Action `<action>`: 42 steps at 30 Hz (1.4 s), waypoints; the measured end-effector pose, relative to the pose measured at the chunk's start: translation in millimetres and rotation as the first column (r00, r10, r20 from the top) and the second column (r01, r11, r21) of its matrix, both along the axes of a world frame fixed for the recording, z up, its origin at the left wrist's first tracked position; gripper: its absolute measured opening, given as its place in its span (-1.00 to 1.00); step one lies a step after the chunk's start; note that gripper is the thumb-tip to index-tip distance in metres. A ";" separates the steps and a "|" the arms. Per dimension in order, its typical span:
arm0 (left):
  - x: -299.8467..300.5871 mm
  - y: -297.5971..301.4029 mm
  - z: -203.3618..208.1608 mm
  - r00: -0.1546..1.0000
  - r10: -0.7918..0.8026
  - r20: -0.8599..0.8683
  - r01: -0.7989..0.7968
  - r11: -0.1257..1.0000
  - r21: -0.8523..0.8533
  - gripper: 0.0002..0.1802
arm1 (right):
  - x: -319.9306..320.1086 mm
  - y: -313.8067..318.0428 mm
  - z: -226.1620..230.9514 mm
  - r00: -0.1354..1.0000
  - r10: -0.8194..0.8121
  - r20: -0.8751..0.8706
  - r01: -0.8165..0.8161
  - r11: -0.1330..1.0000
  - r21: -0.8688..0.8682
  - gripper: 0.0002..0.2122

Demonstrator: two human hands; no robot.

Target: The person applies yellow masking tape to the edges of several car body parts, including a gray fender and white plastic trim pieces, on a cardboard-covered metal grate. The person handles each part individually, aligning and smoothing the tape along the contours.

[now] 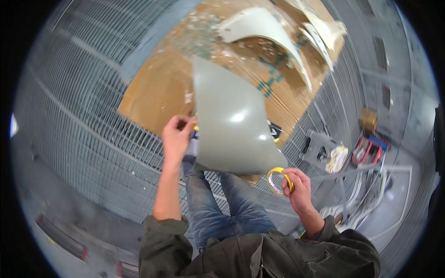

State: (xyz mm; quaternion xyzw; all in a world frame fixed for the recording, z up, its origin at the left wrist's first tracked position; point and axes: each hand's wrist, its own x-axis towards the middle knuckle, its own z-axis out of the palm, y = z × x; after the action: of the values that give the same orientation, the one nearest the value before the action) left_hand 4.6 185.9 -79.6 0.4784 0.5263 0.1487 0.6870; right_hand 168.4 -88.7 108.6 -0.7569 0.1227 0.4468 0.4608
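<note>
A smooth grey curved car body panel stands in front of me, its surface catching two bright reflections. At its left edge is my left hand, thumb and fingers pinched together. A bit of yellow shows by those fingertips; whether it is tape I cannot tell. My right hand grips a roll of yellow masking tape by its right side, just below the panel's lower right corner. Part of a black item with a white mark peeks out behind the panel's right edge. What holds the panel up is hidden.
Beyond the panel, flattened cardboard lies over the metal floor grating. White curved fender panels rest on it at the far right. A red cart or frame, a small cardboard box and grey-white parts are at the right.
</note>
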 end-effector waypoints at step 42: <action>198.0 -148.4 122.6 0.603 -0.718 -0.349 0.796 0.571 0.200 -0.73 | 131.6 -41.2 -92.9 0.703 0.535 0.469 -0.688 0.679 0.256 -0.37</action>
State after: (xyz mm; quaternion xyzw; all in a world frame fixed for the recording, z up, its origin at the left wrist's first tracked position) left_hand 202.6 37.5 43.1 0.7811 0.3101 -0.1307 0.5259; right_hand 300.0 -129.9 15.8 -0.7054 -0.3251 0.4470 0.4438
